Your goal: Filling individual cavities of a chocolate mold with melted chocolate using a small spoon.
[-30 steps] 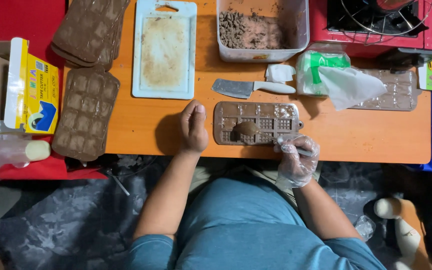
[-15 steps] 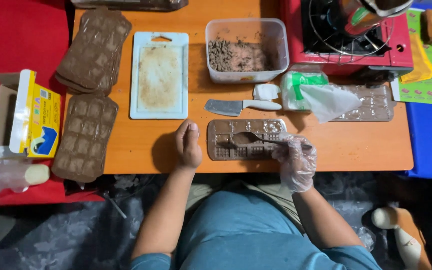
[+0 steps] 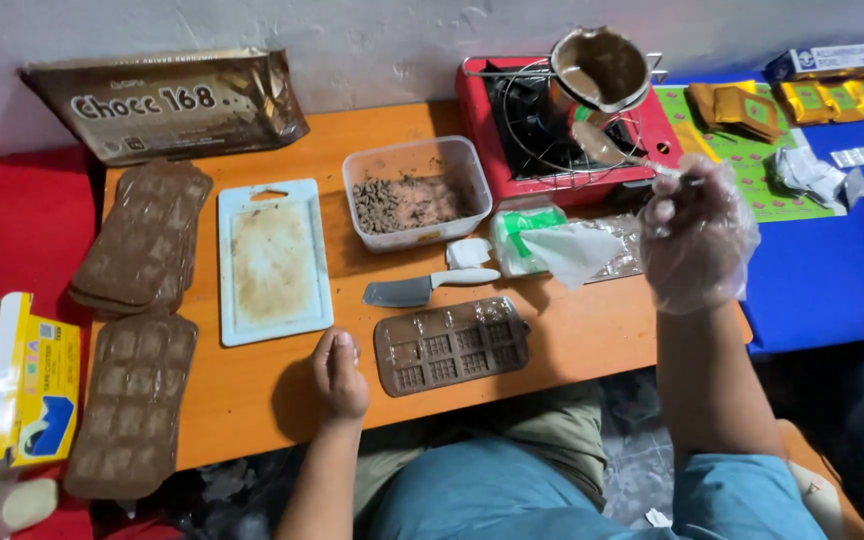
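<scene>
- The orange table carries the whole setup; the view has swung up since a second ago, so the red stove and its chocolate-coated metal pot now show fully.
- The brown chocolate mould tray lies at the table's near edge, its cells now partly filled.
- The right hand, in a clear plastic glove, has lifted off the tray and is closed on a spoon whose bowl sits just under the pot.
- The left hand, bare, lies flat beside the tray's left end, holding nothing; half a second ago it was steadying there too.
- A knife rests just beyond the tray.
</scene>
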